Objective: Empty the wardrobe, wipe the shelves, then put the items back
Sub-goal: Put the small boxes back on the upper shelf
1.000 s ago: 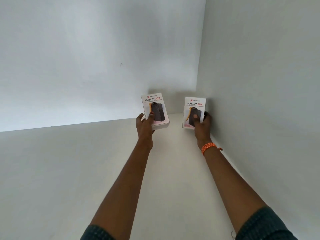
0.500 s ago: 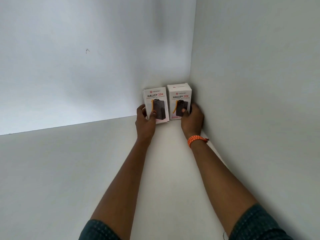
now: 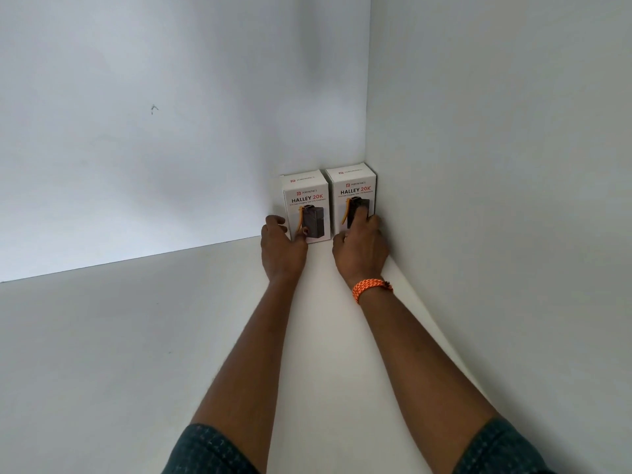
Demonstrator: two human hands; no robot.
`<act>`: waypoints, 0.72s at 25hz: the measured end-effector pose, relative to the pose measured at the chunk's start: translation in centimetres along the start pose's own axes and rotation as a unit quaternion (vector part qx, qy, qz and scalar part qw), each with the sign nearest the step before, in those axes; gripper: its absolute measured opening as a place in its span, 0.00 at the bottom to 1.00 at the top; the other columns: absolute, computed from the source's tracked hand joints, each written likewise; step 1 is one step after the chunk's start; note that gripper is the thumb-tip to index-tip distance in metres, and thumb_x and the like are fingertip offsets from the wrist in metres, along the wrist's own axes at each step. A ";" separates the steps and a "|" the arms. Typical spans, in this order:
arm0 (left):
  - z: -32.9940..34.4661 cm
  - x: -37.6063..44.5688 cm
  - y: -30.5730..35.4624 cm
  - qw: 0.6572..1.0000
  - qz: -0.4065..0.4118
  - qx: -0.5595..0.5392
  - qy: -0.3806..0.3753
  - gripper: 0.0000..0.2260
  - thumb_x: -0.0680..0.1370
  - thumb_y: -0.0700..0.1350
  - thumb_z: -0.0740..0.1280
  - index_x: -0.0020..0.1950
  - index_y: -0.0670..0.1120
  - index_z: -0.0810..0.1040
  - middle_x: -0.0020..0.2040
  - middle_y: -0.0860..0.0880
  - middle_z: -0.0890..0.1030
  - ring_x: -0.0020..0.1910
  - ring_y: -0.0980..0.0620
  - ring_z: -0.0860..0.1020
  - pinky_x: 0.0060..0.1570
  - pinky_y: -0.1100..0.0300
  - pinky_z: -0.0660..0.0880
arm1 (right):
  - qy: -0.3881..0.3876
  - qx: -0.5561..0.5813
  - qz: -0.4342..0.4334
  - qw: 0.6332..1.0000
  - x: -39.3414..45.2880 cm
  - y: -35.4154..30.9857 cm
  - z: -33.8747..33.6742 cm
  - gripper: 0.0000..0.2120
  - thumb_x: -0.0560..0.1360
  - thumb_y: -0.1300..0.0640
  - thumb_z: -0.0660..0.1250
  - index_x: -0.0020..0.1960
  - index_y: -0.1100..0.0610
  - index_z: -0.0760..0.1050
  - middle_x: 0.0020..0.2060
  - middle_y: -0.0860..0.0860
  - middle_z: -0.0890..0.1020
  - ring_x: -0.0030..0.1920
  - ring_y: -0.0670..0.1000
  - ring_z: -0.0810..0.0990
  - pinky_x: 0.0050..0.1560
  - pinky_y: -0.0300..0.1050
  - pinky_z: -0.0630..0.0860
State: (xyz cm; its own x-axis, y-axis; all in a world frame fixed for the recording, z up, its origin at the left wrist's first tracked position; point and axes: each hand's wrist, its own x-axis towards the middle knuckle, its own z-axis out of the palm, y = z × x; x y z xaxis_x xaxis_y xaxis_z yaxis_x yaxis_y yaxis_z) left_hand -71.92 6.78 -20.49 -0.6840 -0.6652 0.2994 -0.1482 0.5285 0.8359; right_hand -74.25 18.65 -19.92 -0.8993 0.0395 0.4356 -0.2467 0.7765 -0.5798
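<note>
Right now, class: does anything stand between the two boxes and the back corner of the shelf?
Nothing visible does. The right box stands in the corner, the left box beside it; the right hand and left hand hold them from the front.

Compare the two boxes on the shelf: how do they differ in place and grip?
The right box stands in the corner against the side wall; the left box stands beside it, away from that wall. The right hand covers more of its box's front than the left hand does. Both are upright, white, printed HALLEY 20K.
</note>
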 end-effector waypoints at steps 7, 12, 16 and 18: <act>0.2 0.7 -0.3 0.998 0.018 0.050 -0.034 0.17 0.74 0.51 0.70 0.57 0.45 0.72 0.55 0.49 0.79 0.52 0.47 0.78 0.52 0.52 0.73 | -0.013 0.008 -0.001 1.000 0.1 0.0 0.1 0.25 0.76 0.56 0.65 0.70 0.58 0.62 0.58 0.58 0.75 0.52 0.58 0.80 0.44 0.48 0.76; -0.2 0.0 -0.5 0.998 0.034 0.008 -0.049 0.22 0.75 0.51 0.70 0.64 0.42 0.71 0.60 0.45 0.76 0.59 0.46 0.74 0.56 0.54 0.71 | 0.067 0.075 -0.007 0.995 0.1 -0.3 -0.5 0.10 0.76 0.59 0.63 0.57 0.59 0.73 0.53 0.56 0.80 0.48 0.57 0.81 0.38 0.42 0.71; -2.4 -2.9 -0.7 0.998 0.047 -0.044 -0.027 0.20 0.75 0.48 0.70 0.62 0.39 0.71 0.60 0.43 0.75 0.59 0.45 0.73 0.57 0.56 0.70 | 0.144 0.151 -0.092 0.974 -1.6 -1.0 -2.5 0.02 0.71 0.63 0.63 0.40 0.60 0.74 0.41 0.56 0.85 0.38 0.57 0.82 0.36 0.40 0.74; -4.2 -5.0 -1.0 0.997 0.041 -0.066 -0.022 0.17 0.76 0.46 0.70 0.60 0.39 0.73 0.59 0.44 0.76 0.57 0.46 0.75 0.54 0.58 0.71 | 0.138 0.166 -0.101 0.971 -3.5 -1.3 -3.3 0.02 0.69 0.63 0.63 0.37 0.59 0.73 0.31 0.54 0.81 0.29 0.53 0.77 0.34 0.43 0.76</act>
State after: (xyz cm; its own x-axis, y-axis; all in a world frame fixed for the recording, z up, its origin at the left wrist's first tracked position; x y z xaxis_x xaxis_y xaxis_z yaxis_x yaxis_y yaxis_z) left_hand -65.31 7.36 -20.94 -0.7215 -0.5971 0.3506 0.0030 0.5037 0.8639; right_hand -69.60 19.56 -18.45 -0.7017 0.1099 0.7040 -0.5509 0.5428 -0.6339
